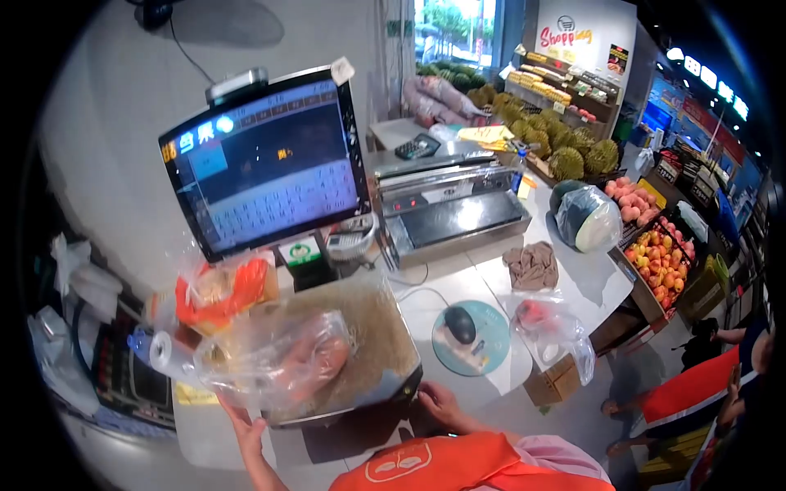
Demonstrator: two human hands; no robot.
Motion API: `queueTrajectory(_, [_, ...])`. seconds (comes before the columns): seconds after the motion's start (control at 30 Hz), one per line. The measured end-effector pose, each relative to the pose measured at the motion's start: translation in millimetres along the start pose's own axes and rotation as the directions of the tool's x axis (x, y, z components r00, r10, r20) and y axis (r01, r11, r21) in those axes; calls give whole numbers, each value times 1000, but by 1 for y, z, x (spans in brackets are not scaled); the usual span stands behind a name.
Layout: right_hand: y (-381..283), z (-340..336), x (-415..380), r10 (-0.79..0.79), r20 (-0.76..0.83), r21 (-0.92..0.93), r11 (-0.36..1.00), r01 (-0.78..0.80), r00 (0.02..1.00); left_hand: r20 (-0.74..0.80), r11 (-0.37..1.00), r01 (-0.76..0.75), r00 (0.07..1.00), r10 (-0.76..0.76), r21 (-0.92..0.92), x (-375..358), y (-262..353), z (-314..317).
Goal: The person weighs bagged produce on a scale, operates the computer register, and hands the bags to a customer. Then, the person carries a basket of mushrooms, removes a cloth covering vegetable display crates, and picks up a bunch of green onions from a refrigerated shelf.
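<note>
A clear plastic bag with reddish produce (pixel 315 356) inside lies on a scale with a worn metal top (pixel 381 327). My left hand (pixel 243 427) is at the scale's front left corner, under the overhanging edge of the bag, its thumb apart from the fingers, whose tips are partly hidden. Beside the scale's front right corner is my right hand (pixel 440 403), holding nothing visible, with loosely bent fingers. A monitor (pixel 270 164) with a lit screen rises behind the scale. Nearest on the right is a black computer mouse (pixel 460 325) on a round teal mat (pixel 491 352).
An orange-and-clear bag (pixel 221 290) and a plastic roll (pixel 168 353) border the scale's left. Behind the mouse sits a metal bag sealer (pixel 458 214). A brown cloth (pixel 532 266), a bagged melon (pixel 591 217) and fruit crates (pixel 655 266) stand right. Another person's red garment (pixel 688 389) shows lower right.
</note>
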State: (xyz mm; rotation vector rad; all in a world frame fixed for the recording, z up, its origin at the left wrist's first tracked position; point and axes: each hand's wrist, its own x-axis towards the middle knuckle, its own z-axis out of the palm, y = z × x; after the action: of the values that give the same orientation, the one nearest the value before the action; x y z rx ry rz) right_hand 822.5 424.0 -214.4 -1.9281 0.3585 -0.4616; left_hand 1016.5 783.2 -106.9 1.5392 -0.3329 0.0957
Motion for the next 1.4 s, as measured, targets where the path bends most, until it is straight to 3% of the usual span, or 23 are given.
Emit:
queueTrajectory(0.13, [-2, 1, 0, 27, -11, -59, 998, -28, 1000, 13, 997, 62, 998, -61, -40, 10, -6, 12])
queueTrajectory(0.17, [-4, 1, -1, 65, -4, -69, 995, -65, 998, -19, 996, -27, 1000, 25, -79, 14, -4, 21])
queueTrajectory(0.27, [-9, -1, 5, -203, -166, -325, 935, 141, 965, -164, 989, 47, 986, -24, 140, 27, -24, 19])
queueTrajectory(0.33, [-11, -4, 12, -266, -163, -380, 906, 188, 950, -311, 961, -33, 943, 122, 276, 39, -49, 18])
queueTrajectory(0.4, [-11, -1, 10, -296, -110, -413, 882, 227, 949, -247, 937, 44, 968, 47, 348, 51, -17, 27])
queueTrajectory(0.43, [-9, 0, 10, -323, -104, -404, 878, 257, 941, -309, 904, 43, 946, 100, 425, 54, 2, 39])
queueTrajectory(0.5, [-11, 0, 14, -363, -56, -385, 867, 315, 930, -346, 894, 116, 937, 46, 433, 60, 22, 48])
queueTrajectory(0.57, [-14, 1, 9, -372, 0, -381, 858, 344, 928, -358, 979, 98, 933, -28, 180, 73, 28, 51])
queueTrajectory(0.6, [-21, -2, 10, -380, 17, -390, 849, 356, 925, -385, 998, 14, 922, -35, -58, 83, 11, 51])
queueTrajectory(0.67, [-28, -13, 4, -366, 77, -408, 837, 365, 927, -369, 976, 28, 923, -109, -218, 93, -9, 44])
queueTrajectory(0.8, [-84, -28, 21, -288, 68, -232, 927, 296, 955, -326, 937, 43, 931, -163, -347, 98, -11, 46])
queueTrajectory(0.9, [-146, -7, 51, -392, 181, -49, 912, 406, 902, -299, 896, 40, 935, -190, -442, 97, -12, 47])
queueTrajectory(1.0, [-168, 30, 80, -449, 341, -26, 873, 486, 826, -279, 884, 78, 933, -228, -461, 92, -8, 47])
queueTrajectory(1.07, [-174, 63, 96, -389, 317, 73, 919, 387, 865, -301, 891, 89, 922, -242, -444, 89, -1, 50])
queueTrajectory(1.17, [-164, 96, 120, -427, 169, -152, 879, 452, 888, -315, 907, 70, 924, -215, -415, 84, -9, 43])
queueTrajectory(1.27, [-167, 103, 128, -559, 69, -322, 772, 549, 826, -311, 925, -1, 942, -127, -380, 77, -8, 40])
queueTrajectory(1.4, [-165, 107, 138, -552, 15, -414, 756, 508, 834, -316, 942, 37, 937, -148, -333, 77, -15, 26])
